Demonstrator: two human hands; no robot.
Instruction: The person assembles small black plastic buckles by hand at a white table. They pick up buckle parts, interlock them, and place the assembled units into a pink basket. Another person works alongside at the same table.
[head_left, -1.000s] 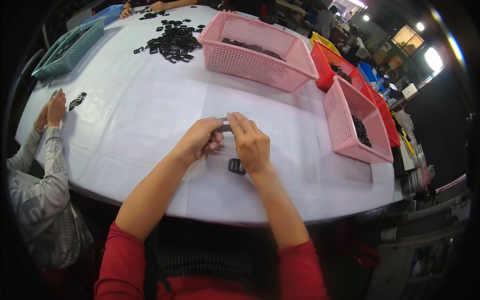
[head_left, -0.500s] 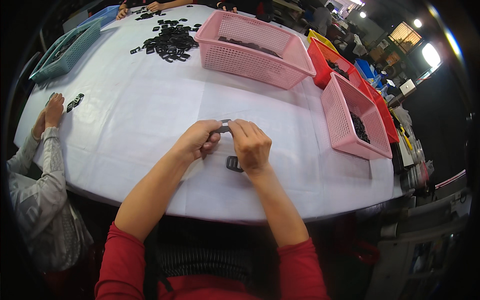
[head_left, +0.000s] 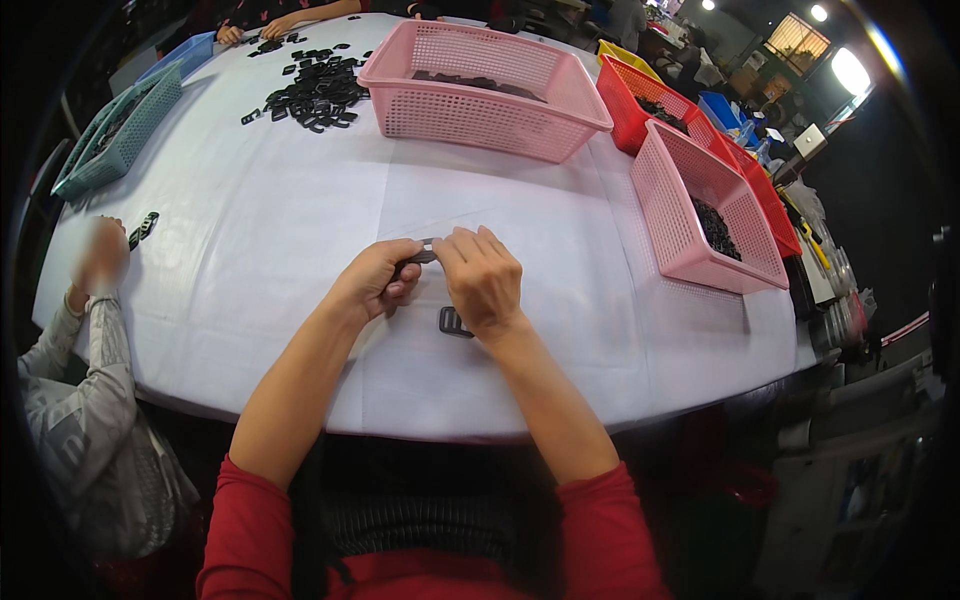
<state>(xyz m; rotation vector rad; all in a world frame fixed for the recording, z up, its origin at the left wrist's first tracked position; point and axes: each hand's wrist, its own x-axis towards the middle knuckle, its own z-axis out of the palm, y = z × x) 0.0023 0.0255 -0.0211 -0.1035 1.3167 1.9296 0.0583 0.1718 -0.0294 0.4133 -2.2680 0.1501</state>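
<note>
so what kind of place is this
Probably a small workshop for sorting or assembling parts by hand: a shared white table, mesh baskets of small black parts, and another worker alongside.

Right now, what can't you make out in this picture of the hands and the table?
- Small dark piece pinched between left hand and right hand: head view, fingers cover most of it, shape unclear.
- Dark part on the white table: partly under the right wrist.
- Pink basket contents: too small to identify.
- Teal basket: bent and cut by the fisheye rim.
</note>
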